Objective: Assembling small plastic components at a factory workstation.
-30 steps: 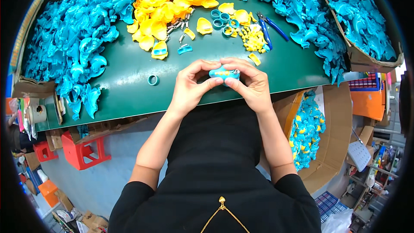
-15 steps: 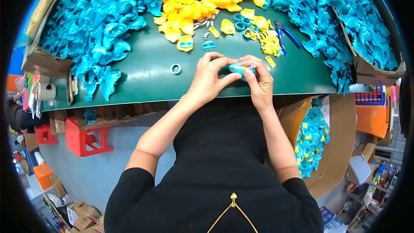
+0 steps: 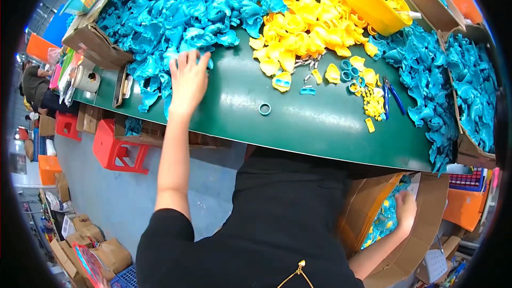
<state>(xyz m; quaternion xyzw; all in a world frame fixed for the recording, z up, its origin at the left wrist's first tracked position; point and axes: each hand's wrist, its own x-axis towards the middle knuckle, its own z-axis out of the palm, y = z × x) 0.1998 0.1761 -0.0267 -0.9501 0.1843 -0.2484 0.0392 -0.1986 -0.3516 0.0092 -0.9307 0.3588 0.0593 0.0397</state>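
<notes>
While the green counter (image 3: 309, 130) carries the blue shell pile (image 3: 213, 8) at its left end, the cardboard box (image 3: 362, 200) stands below its right front edge. Your left hand (image 3: 190, 82) is now over the pile, fingers spread, gripping nothing visible; your right hand (image 3: 406, 210) is now at the box, curled, hold impossible to tell. Two-handed work on the small blue piece is interrupted; it no longer shows.

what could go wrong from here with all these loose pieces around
The left hand is at the left heap of shiny blue curved plastic pieces, which spreads close to the front edge of the glossy green tabletop; a tug might drag some off. The right heap of shiny blue curved plastic pieces also reaches that edge, so a bump could spill some. The small round blue plastic ring lies loose and might get knocked.
</notes>
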